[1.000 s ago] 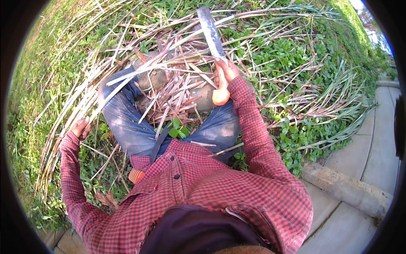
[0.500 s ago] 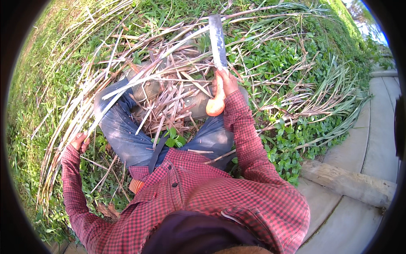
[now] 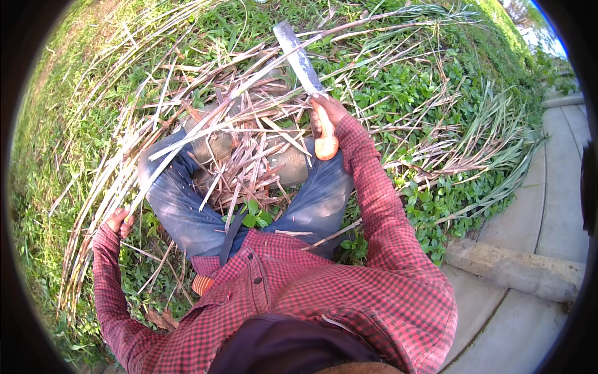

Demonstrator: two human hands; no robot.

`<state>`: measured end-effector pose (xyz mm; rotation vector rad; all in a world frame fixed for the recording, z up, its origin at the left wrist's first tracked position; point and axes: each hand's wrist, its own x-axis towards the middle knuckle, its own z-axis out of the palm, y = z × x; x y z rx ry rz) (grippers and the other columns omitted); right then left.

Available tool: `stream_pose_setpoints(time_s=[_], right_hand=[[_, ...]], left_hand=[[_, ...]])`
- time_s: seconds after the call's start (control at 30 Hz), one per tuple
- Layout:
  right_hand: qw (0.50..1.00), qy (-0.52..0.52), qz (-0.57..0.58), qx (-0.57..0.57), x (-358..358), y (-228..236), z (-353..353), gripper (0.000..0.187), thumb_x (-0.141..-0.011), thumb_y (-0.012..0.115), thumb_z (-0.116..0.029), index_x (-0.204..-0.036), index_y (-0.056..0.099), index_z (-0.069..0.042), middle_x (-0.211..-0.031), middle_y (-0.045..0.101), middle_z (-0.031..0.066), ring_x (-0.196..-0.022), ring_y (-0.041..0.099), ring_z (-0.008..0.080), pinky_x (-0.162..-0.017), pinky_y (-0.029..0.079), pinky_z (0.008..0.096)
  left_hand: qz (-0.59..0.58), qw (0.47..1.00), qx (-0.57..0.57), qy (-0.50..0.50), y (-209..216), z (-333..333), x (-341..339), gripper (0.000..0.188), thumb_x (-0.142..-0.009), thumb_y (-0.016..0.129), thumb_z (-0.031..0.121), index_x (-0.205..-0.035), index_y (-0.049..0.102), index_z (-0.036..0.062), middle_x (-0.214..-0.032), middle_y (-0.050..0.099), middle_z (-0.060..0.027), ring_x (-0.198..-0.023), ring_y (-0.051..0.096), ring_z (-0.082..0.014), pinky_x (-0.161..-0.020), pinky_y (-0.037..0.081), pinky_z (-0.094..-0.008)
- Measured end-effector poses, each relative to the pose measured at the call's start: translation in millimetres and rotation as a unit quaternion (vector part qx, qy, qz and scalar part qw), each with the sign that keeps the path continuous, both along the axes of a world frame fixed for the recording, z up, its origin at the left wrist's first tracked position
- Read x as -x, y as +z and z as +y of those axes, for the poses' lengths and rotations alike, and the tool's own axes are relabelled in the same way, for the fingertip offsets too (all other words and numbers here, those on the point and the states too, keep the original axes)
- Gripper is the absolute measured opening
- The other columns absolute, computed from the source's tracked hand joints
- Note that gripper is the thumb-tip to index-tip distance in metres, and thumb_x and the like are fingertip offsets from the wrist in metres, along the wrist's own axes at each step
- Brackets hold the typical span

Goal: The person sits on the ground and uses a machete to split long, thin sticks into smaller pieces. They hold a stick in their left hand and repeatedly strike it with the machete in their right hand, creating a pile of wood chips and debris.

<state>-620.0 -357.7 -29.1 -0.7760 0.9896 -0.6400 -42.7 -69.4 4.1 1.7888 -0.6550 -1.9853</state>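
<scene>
My right hand (image 3: 331, 111) is wrapped round the orange handle of a machete (image 3: 299, 61). Its worn grey blade points away from me, tipped to the left, and crosses a long stalk; whether they touch I cannot tell. At the far left, my left hand (image 3: 118, 222) is closed on the near end of a long pale stalk (image 3: 144, 187), which runs up and to the right over my leg. Chopped stalk pieces (image 3: 246, 165) lie heaped between my bent legs, partly over my boots (image 3: 289, 165).
Long uncut stalks (image 3: 81, 240) curve along my left side. More leafy stalks (image 3: 492, 140) lie on the low green plants to the right. Grey slabs (image 3: 564, 181) and a short log (image 3: 517, 265) are at the right, beside my elbow. A loose stick (image 3: 333, 235) rests by my right thigh.
The machete's blade has swung left from nearly upright to a slant, while its handle has shifted slightly right. My left hand has barely moved.
</scene>
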Motion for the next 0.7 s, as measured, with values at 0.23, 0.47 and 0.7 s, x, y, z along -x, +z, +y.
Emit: stream_pose_setpoints(time_s=[0.23,0.47,0.7], right_hand=[[0.979,0.196,0.008,0.052,-91,16,112,0.040,-0.079,0.061,-0.035,-0.099,0.049,-0.003,-0.057,0.048,0.0021,-0.044,0.049,0.0108,-0.038,0.043,0.0253],[0.998,0.040,0.017,0.038,-78,25,115,0.032,-0.081,0.059,-0.029,-0.093,0.047,-0.001,-0.057,0.049,0.0046,-0.040,0.049,0.0139,-0.035,0.043,0.0279],[0.991,-0.123,0.049,0.024,-33,25,63,0.028,-0.083,0.055,-0.032,-0.086,0.047,-0.006,-0.056,0.050,0.0075,-0.039,0.049,0.0180,-0.035,0.043,0.0307]], left_hand=[[-0.092,0.995,0.033,0.018,-8,4,0,0.040,-0.087,0.047,0.038,-0.061,0.048,0.0072,-0.039,0.035,0.0029,-0.029,0.028,-0.0063,-0.028,0.020,-0.0214],[-0.272,0.925,0.262,-0.049,-28,26,7,0.033,-0.088,0.050,0.030,-0.066,0.057,0.0056,-0.046,0.037,0.0065,-0.040,0.028,-0.0027,-0.039,0.020,-0.0207],[-0.606,0.706,0.349,-0.112,-17,40,45,0.033,-0.077,0.063,0.019,-0.100,0.058,-0.0034,-0.092,0.061,-0.0197,-0.078,0.062,-0.0278,-0.068,0.049,-0.0329]])
